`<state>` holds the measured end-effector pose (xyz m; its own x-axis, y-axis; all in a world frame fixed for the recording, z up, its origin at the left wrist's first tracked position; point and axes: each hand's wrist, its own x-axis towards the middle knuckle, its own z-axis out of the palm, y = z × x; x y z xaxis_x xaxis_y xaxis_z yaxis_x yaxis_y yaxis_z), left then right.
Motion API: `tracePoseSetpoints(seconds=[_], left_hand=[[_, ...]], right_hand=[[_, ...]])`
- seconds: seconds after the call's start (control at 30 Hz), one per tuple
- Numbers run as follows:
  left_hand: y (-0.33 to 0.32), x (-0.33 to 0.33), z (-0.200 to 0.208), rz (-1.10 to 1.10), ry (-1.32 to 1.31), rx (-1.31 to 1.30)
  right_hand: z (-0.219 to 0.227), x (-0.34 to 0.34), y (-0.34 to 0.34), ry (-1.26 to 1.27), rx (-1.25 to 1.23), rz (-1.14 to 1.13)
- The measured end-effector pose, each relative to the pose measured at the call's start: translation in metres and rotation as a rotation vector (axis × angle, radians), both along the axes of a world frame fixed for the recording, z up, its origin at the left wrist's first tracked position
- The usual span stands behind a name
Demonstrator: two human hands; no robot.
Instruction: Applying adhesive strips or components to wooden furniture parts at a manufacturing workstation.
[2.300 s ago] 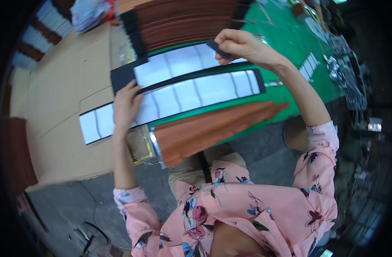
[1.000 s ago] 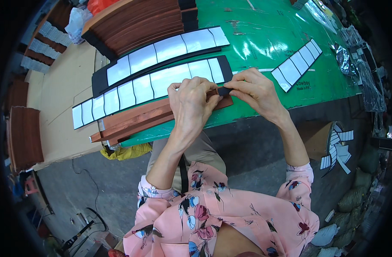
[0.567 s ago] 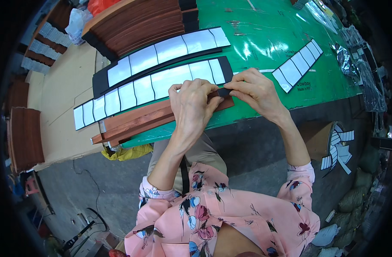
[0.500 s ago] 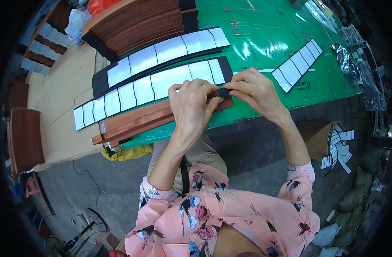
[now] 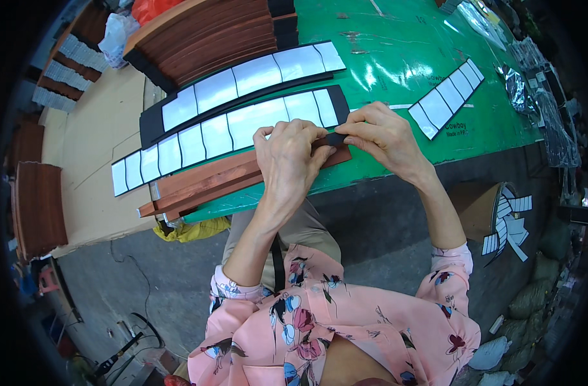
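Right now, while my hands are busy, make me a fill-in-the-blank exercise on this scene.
The right hand pinches a small piece coloured ____.
The left hand holds a long strip coloured reddish-____.
The short white-panelled strip lies on a cover coloured ____.
The floral shirt has a background coloured ____.
Missing words: black; brown; green; pink.

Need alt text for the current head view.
The left hand holds a reddish-brown slat while the right hand pinches a small black piece near its right end. Long white-panelled black strips lie beyond on a partly green-covered worktable.
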<state>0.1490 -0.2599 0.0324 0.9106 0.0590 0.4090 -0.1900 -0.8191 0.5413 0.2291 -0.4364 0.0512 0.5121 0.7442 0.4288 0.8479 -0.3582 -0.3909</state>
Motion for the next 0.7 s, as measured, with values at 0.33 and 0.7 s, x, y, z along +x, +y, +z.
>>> tracePoseSetpoints(seconds=[0.33, 0.7], left_hand=[[0.0002, -0.0002, -0.0009, -0.004, 0.009, 0.006], [-0.0002, 0.0003, -0.0013, -0.035, -0.017, 0.020]], right_hand=[[-0.0029, 0.0025, -0.0002, -0.001, -0.005, 0.013], [-0.0073, 0.0021, -0.0037, 0.118, 0.045, 0.011]])
